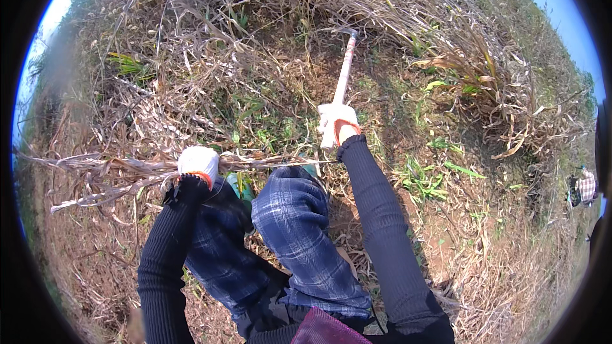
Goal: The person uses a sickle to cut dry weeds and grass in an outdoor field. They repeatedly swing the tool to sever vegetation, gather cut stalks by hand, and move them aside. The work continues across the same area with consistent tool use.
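Observation:
My left hand (198,165), in a white knit glove with an orange cuff, grips a bundle of dry stalks (258,160) lying level across the front of my knees. The stalks' leafy ends (95,196) spread out to the left. In my right hand (338,119), gloved the same way, is the pale handle of a sickle (345,69). Its handle points away from me, and the metal head at the far end (351,32) sits low among dry stems, with the blade partly lost against them. The fingers of both hands are mostly hidden by the gloves and my wrists.
Dry standing and leaning stalks (449,14) fill the far side and right. Green tufts (423,179) and cut straw (478,248) cover the soil right of me. My shoes (241,188) stand just behind the bundle. Another person (585,186) is far off at the right edge.

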Action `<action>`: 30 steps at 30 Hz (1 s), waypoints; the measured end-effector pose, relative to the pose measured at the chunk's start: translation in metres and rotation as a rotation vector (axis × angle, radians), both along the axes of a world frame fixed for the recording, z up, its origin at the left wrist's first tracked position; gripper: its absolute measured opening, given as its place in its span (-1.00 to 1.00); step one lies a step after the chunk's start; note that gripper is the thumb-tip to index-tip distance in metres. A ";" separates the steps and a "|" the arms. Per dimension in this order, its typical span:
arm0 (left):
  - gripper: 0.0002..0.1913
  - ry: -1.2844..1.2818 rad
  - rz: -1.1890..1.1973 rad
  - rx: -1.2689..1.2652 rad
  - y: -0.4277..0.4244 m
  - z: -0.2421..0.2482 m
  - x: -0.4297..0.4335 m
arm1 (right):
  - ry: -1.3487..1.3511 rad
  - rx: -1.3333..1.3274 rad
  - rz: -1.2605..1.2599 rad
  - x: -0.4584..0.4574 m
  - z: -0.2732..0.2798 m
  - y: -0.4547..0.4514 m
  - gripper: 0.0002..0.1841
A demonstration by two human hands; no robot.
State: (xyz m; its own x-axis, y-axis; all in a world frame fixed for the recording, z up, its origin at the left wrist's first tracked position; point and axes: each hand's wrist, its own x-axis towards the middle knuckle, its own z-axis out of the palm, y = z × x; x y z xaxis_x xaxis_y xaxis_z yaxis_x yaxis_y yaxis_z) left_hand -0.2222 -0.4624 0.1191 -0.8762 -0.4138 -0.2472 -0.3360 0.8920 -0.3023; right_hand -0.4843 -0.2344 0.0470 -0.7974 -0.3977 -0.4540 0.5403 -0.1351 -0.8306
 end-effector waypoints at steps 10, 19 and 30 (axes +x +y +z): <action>-0.85 0.009 -0.016 0.007 0.003 0.003 0.000 | -0.261 -0.134 0.080 0.005 0.041 -0.011 -0.83; -0.85 0.020 -0.033 -0.024 0.001 -0.007 0.002 | -0.275 -0.189 0.144 0.045 0.055 0.041 -0.90; -0.86 0.097 -0.217 -0.247 0.008 0.004 -0.018 | -0.268 -0.044 0.137 0.081 0.066 0.089 -0.87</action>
